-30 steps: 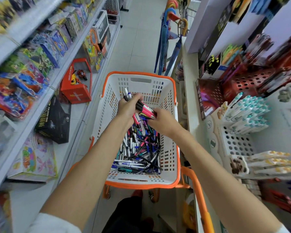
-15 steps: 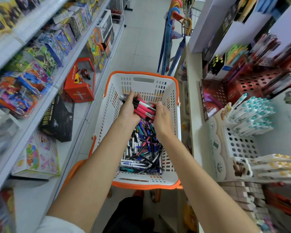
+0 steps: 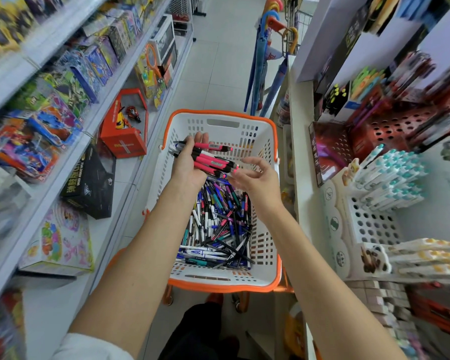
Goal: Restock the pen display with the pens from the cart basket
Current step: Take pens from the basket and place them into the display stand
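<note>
A white basket with an orange rim (image 3: 268,178) sits on the cart in front of me, holding a loose pile of mixed pens (image 3: 218,224). Above the pile, my left hand (image 3: 186,165) grips a bundle of pink and black pens (image 3: 211,162), which lies crosswise with its tips pointing right. My right hand (image 3: 257,178) hovers at the bundle's tips with its fingers loosely spread and holds nothing. On the right shelf stands the white perforated pen display (image 3: 369,224), where teal-capped pens (image 3: 390,178) fill the upper rows.
A red perforated display (image 3: 390,126) stands behind the white one. Cream and yellow pens (image 3: 426,255) lie lower right. Shelves of boxed toys (image 3: 63,87) run along the left of the tiled aisle (image 3: 218,61). Umbrellas (image 3: 263,61) hang beyond the basket.
The left hand has lifted the pink bundle higher above the pile. The right hand has let go of the bundle and drawn back a little to the right.
</note>
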`<state>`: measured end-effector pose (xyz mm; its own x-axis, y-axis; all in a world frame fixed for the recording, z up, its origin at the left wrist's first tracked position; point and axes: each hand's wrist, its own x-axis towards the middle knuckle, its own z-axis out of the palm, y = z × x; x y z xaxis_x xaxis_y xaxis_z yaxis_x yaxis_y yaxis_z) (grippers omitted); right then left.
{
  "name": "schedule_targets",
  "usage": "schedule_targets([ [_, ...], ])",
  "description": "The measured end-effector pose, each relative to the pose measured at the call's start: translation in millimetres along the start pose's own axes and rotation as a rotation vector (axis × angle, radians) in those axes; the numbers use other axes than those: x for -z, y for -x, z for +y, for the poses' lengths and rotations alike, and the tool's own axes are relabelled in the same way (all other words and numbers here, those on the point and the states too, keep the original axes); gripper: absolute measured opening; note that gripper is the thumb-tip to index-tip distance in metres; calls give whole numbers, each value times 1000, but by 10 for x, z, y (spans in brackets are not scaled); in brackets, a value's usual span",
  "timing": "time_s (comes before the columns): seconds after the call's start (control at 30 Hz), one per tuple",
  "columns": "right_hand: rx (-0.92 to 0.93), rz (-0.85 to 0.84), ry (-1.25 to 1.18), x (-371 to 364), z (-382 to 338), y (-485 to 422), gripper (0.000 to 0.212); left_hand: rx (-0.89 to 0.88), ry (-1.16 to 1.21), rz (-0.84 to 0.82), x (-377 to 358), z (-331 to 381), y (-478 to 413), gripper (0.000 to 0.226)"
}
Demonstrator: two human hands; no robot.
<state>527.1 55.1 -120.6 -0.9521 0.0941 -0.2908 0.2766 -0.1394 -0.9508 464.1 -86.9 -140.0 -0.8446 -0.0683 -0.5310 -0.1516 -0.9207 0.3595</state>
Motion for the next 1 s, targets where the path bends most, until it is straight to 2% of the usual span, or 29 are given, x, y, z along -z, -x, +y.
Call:
schedule_targets([
  [0.13, 122, 214, 94, 74, -39, -7, 29, -11, 47, 38, 46, 53, -44, 15],
  [0.23, 366, 373, 245, 226, -202, -73, 19, -8, -3, 41, 103, 89, -81, 18],
  [0.3, 501, 388, 356, 298, -409, -131, 16, 29, -74, 8, 142, 72, -73, 18],
  [0.4, 598, 271, 542, 316, -695, -241, 22, 109, -254, -92, 132, 21, 45, 12],
  [0.53, 608, 71, 813, 185, -781, -459, 24, 292, -422, -260, -21, -94, 314, 17],
  [0.6, 581, -5, 875, 98, -708, -528, 24, 355, -515, -318, -80, -159, 416, 21],
  [0.73, 531, -75, 896, 54, -570, -532, 20, 407, -627, -410, -42, -209, 431, 25],
  [0.83, 499, -135, 912, 67, -557, -486, 21, 412, -757, -493, 7, -182, 460, 15],
  [0.9, 427, -169, 778, 92, -590, -457, 26, 361, -788, -537, 14, -155, 486, 14],
  [1.0, 230, -269, 566, 169, -687, -423, 29, 305, -854, -619, 7, -77, 479, 25],
])
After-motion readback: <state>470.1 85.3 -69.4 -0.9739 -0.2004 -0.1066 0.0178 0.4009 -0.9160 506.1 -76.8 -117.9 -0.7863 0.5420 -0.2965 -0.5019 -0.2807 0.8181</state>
